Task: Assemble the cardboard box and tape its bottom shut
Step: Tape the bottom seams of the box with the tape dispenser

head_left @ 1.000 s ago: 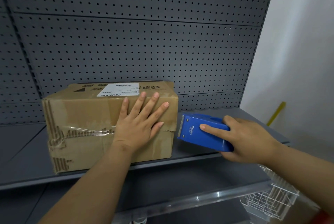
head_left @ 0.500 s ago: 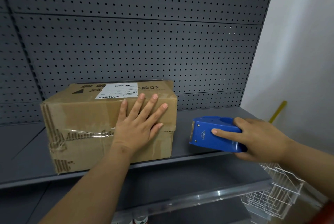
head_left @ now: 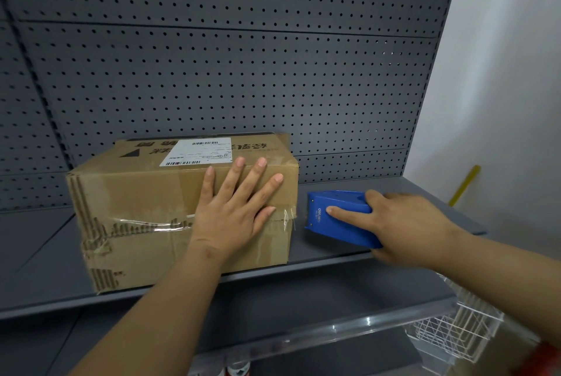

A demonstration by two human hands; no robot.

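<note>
A grey shelf (head_left: pixel 45 260) carries the cardboard box (head_left: pixel 136 202) near its front edge. The left hand (head_left: pixel 233 211) presses flat, fingers spread, over the taped seam. Just right, with bare shelf around it, the right hand (head_left: pixel 403 226) grips a blue tape dispenser (head_left: pixel 337 223).

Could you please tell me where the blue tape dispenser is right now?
In the head view, the blue tape dispenser is right of the cardboard box, gripped by the right hand.

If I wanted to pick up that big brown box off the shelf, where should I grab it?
Probably with two hands, one on each short end of the cardboard box, coming from the front. It is wide and lies flat on the shelf, too broad for one hand; the left hand spread on its front face covers only part of it. Avoid the loose tape.
</note>
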